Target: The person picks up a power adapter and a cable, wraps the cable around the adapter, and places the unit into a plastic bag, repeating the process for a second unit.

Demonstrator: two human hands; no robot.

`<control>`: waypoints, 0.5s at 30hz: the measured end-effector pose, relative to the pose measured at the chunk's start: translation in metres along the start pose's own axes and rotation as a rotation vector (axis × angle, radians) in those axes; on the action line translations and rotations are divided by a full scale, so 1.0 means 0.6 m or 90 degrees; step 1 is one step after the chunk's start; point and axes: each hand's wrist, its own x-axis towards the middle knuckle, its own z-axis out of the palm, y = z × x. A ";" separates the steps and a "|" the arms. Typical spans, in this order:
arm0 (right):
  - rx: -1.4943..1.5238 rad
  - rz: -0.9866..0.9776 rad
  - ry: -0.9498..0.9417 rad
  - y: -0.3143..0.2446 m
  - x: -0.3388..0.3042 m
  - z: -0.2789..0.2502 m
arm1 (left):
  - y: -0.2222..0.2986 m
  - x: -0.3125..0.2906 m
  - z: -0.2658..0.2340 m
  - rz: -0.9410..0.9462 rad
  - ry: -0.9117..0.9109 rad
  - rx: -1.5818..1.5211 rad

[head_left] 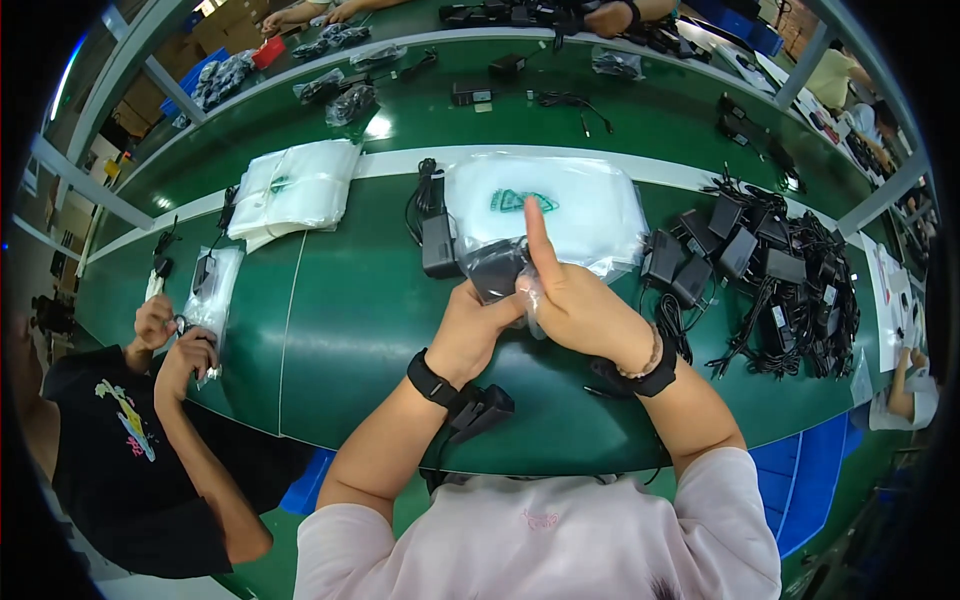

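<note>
Between my hands is a black power adapter (497,268) inside a clear plastic bag. Its lower side is gripped by my left hand (468,335), fingers closed. My right hand (580,312) pinches the bag's gathered plastic (537,305) at the thumb, its index finger pointing up and away from me. Just beyond lies a stack of clear bags (590,215) with a green printed mark. A black adapter with coiled cable (437,225) stands left of that stack. Another black adapter (485,412) lies near the table's front edge, by my left wrist.
A tangled pile of black adapters and cables (775,265) covers the right side. Another stack of clear bags (295,190) lies at the left. A co-worker's hands (180,345) handle a bagged item there. Metal frame posts (880,195) flank the green table (350,290).
</note>
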 end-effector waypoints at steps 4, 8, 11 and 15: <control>0.065 0.065 -0.014 0.008 0.005 -0.007 | 0.004 0.000 0.011 0.088 0.033 -0.022; 0.426 -0.043 0.135 0.031 0.018 -0.012 | 0.032 0.003 0.004 0.164 0.057 -0.163; 0.604 -0.146 0.255 0.027 0.017 -0.023 | 0.051 0.001 -0.014 0.181 0.093 -0.293; 0.296 -0.230 0.362 0.031 0.016 0.008 | 0.042 0.007 -0.033 0.203 0.105 -0.301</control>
